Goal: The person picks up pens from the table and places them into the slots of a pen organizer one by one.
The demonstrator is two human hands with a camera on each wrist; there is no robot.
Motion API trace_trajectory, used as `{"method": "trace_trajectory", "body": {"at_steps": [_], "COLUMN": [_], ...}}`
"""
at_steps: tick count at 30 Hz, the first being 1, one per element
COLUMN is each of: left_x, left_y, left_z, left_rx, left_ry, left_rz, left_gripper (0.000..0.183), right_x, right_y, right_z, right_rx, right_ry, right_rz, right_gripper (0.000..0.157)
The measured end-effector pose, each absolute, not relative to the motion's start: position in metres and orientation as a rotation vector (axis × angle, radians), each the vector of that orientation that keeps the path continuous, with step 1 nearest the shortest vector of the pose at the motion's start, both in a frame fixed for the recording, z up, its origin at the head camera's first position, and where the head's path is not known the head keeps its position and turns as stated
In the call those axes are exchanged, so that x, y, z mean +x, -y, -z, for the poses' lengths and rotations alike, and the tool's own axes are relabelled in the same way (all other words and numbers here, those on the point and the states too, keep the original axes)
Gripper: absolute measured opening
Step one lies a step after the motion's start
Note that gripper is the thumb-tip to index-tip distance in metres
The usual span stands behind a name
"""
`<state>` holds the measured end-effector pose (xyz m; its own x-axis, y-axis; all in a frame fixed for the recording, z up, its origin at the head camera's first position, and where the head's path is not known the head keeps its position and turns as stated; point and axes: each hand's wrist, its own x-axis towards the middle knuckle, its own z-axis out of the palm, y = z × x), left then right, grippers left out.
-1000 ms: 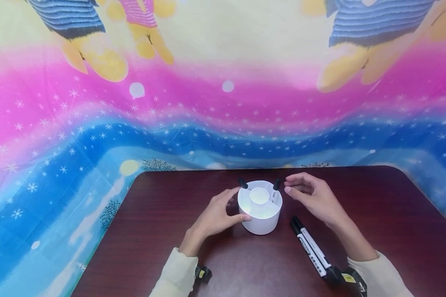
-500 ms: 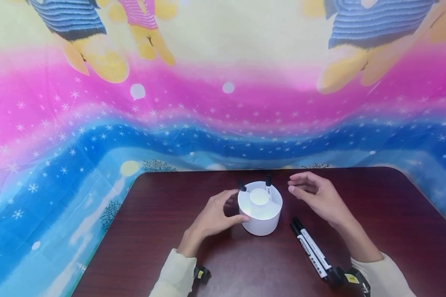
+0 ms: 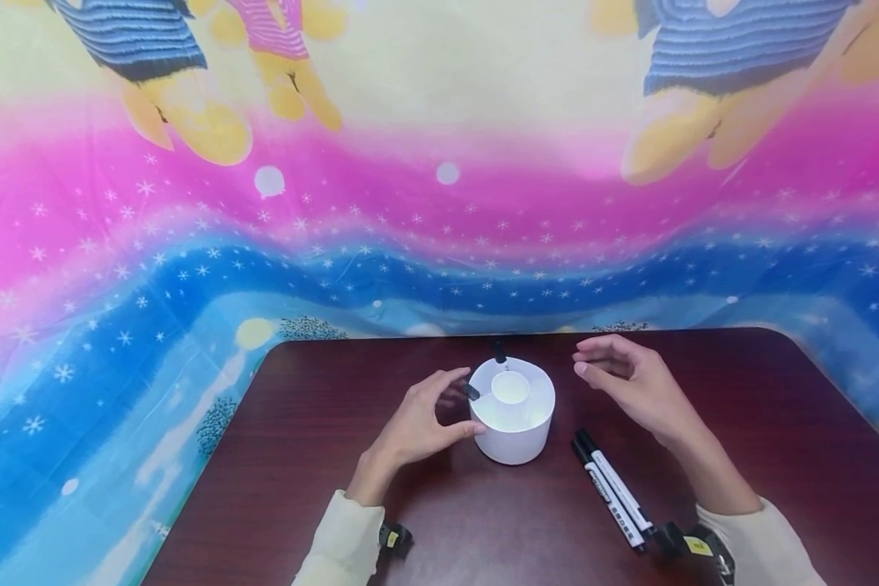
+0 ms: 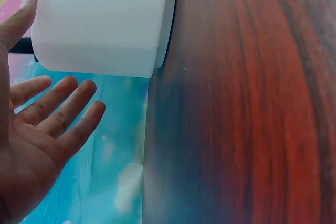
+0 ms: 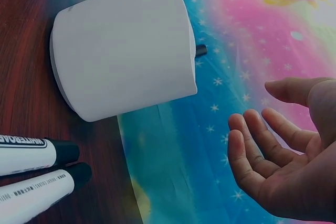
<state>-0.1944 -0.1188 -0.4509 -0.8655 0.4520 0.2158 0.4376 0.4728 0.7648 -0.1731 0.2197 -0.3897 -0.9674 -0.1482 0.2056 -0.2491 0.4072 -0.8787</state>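
A round white pen holder [image 3: 516, 443] with a central cup stands on the table. Two black-capped pens poke out of it, one cap [image 3: 500, 352] at the back and one cap [image 3: 472, 391] at the left rim. My left hand [image 3: 417, 419] is at the holder's left side, fingers spread and thumb tip by the front wall; the left wrist view shows the palm and relaxed fingers [image 4: 68, 108] near the white wall. My right hand [image 3: 640, 391] hovers to the right of the holder, apart from it, its fingers loosely bent with nothing in them.
Two whiteboard markers [image 3: 615, 488] lie side by side on the dark wooden table [image 3: 300, 456], right of the holder and below my right hand. A printed cloth [image 3: 410, 203] hangs behind the table's back edge.
The holder has turned counterclockwise seen from above: the right-hand pen swung to the back, the other toward the left rim. My right hand has drawn slightly away to the right.
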Motion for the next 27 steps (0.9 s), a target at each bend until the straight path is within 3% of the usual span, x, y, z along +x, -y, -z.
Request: {"method": "trace_trajectory", "body": {"at_steps": [12,27], "left_x": [-0.194,-0.195], "left_y": [0.115,0.111], "left_z": [0.452,0.455], "left_rx": [0.776,0.756], "left_ry": [-2.713,-2.725], "left_rz": [-1.311,-1.259], "left_gripper": [0.091,0.09], "right_x": [-0.171,-0.153], "right_y": [-0.224,-0.258], "right_z": [0.394,0.431], "right_rx": [0.353,0.32], "right_ry": [2.599,2.747], "right_rz": [-1.616,-1.562], "right_gripper": [0.038,0.038]}}
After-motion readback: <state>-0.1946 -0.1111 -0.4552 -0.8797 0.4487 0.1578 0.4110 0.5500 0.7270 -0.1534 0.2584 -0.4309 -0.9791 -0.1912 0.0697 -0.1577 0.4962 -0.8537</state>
